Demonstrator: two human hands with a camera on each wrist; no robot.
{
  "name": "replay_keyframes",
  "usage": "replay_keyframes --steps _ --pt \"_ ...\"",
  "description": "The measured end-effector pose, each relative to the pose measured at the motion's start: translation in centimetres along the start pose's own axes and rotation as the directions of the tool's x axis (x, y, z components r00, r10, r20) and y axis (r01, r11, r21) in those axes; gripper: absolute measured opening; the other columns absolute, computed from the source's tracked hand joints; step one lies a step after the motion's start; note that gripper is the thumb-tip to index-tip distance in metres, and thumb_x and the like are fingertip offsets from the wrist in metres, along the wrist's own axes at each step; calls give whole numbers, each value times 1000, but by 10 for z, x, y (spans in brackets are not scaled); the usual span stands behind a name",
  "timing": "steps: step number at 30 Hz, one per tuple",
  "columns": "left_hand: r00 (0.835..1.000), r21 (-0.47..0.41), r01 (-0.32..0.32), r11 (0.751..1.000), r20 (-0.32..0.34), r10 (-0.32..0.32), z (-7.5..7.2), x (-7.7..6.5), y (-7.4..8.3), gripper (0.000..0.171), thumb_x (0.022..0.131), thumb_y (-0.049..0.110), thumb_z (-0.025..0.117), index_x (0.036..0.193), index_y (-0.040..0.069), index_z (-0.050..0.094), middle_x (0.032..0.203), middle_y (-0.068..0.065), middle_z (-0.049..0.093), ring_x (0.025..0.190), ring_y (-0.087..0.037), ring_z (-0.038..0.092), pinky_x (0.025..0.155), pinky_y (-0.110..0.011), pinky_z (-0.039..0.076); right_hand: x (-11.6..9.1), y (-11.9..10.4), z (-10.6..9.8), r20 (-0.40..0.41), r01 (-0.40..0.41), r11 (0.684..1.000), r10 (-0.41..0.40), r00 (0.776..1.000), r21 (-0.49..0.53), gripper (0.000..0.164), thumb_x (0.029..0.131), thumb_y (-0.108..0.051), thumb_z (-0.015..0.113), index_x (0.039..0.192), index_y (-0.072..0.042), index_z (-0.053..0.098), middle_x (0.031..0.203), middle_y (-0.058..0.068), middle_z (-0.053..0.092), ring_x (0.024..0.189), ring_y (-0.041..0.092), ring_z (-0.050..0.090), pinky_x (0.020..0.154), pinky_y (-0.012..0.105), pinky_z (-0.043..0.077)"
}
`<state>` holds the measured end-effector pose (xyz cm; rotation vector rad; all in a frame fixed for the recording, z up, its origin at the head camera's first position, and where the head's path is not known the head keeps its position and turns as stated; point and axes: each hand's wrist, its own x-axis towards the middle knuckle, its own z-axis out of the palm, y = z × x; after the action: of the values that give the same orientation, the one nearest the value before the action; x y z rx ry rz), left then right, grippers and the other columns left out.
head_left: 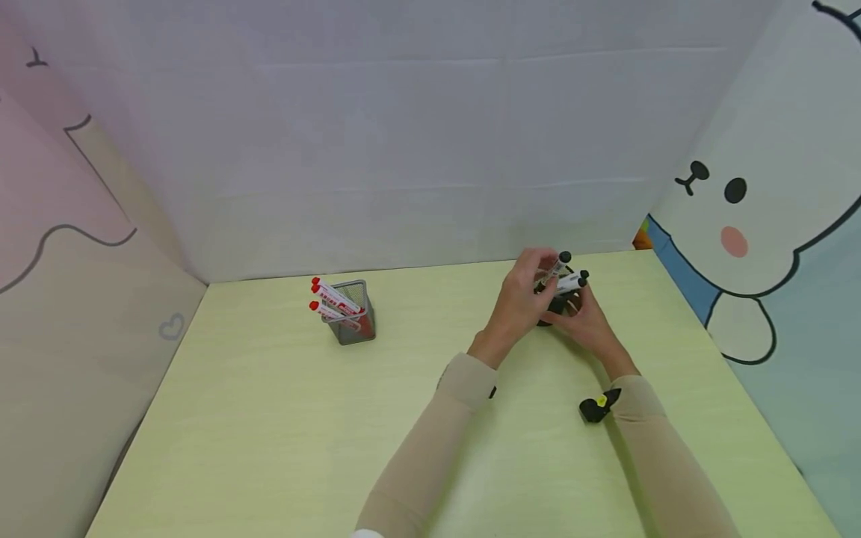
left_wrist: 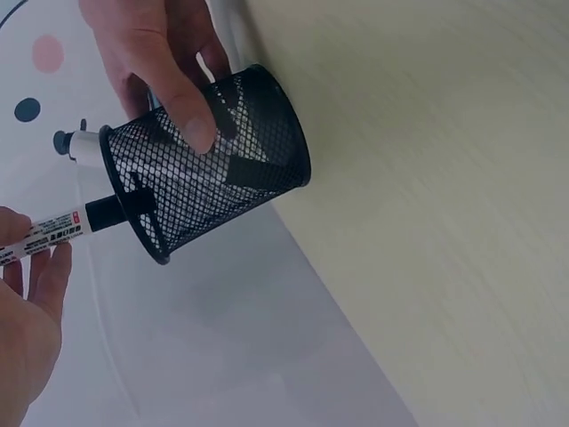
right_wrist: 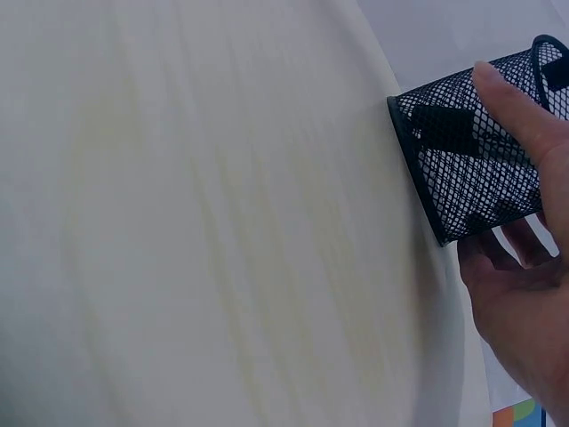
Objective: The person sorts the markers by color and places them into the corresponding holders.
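Observation:
A round black mesh pen holder (left_wrist: 209,165) stands on the table at the far right. My right hand (head_left: 588,325) grips it from the side, thumb across the mesh, as the right wrist view also shows. White markers (head_left: 572,282) with black ends stick out over its rim. My left hand (head_left: 521,299) pinches another white marker (left_wrist: 55,233) between thumb and fingers. That marker's black end (left_wrist: 107,213) dips inside the holder's rim in the left wrist view. Through the mesh, dark parts of markers show inside.
A grey square mesh holder (head_left: 356,338) with red-capped markers (head_left: 336,299) leaning in it stands at the back left of the pale yellow table (head_left: 282,426). Walls with cartoon drawings border the back and sides. A black wrist camera (head_left: 599,407) hangs at the right sleeve.

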<state>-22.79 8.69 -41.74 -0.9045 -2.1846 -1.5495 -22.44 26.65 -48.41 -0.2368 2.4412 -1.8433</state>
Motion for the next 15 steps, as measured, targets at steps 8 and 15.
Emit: replay_keyframes --steps 8,15 --pt "997 139 35 990 59 -43 9 -5 -4 34 98 -1 66 131 2 56 127 -10 57 112 -18 64 94 -13 47 1 6 -3 7 -1 1000 1 1000 -26 95 95 -6 73 163 -7 8 167 23 15 152 47 17 121 57 20" --pt "994 255 44 966 90 -69 14 -7 -8 34 99 0 65 131 4 58 130 -9 58 115 -17 62 96 -15 47 7 22 -5 -13 16 998 -17 1000 -59 93 95 -1 72 163 -8 9 166 22 19 151 46 22 121 56 22"
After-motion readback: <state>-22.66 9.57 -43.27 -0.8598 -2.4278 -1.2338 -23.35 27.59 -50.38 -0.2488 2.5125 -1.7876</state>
